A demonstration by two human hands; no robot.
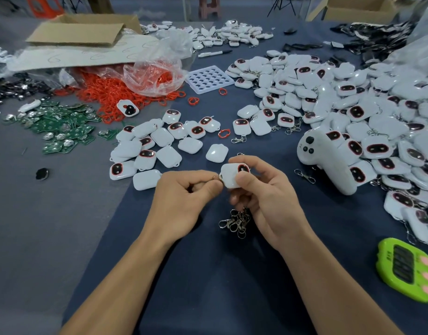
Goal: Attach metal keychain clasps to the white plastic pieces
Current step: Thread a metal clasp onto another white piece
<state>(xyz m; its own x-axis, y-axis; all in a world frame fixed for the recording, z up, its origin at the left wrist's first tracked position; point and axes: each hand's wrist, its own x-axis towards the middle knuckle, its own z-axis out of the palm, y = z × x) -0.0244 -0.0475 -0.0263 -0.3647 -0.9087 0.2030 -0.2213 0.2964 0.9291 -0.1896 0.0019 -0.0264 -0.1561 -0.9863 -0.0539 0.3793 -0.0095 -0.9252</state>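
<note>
Where the hands meet: the right hand (261, 197) clasps a white plastic piece (230, 176) between thumb and fingers, above the dark cloth (208, 274).
Left hand (181, 201): pinches a small metal ring (215, 177) at the piece's corner; the fingertips hide most of it, so I cannot tell whether it is threaded through.
Spare clasps (237, 220): a tangled bunch under the right hand, partly covered; whether they are held or lying is unclear.
Loose white pieces (159, 146): beyond the left hand.
Big pile (353, 105): on the right, cut off by the edge.
Green timer (406, 269): lower right, display unreadable.
</note>
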